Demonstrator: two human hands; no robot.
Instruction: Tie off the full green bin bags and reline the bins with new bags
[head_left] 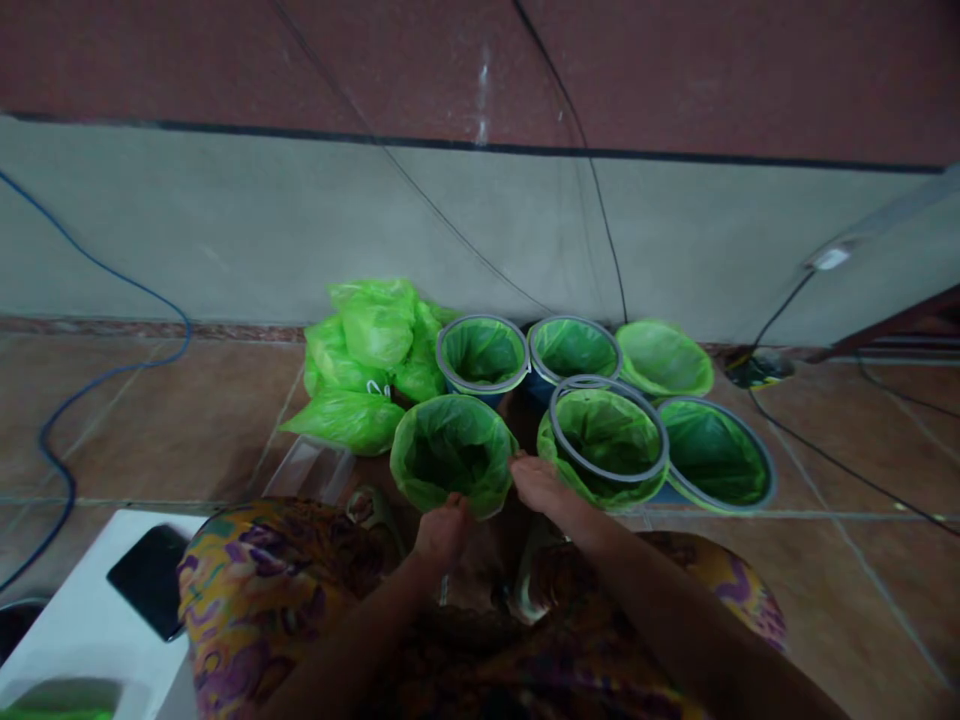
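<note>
A bin lined with a green garbage bag stands between my feet, with the bag folded out over its rim. My left hand is closed on the bag's front edge. At the right side of the same rim, my right hand pinches the bag's edge. Just right of it is another green-lined bin, on which a loose grey ring lies tilted. Behind stand two blue bins with grey rings, the left one and the right one, both lined in green.
Filled green bags are heaped by the wall at left, near a clear plastic container. More lined bins stand at right. A white stool holds a dark phone. A blue cable and black cables cross the floor.
</note>
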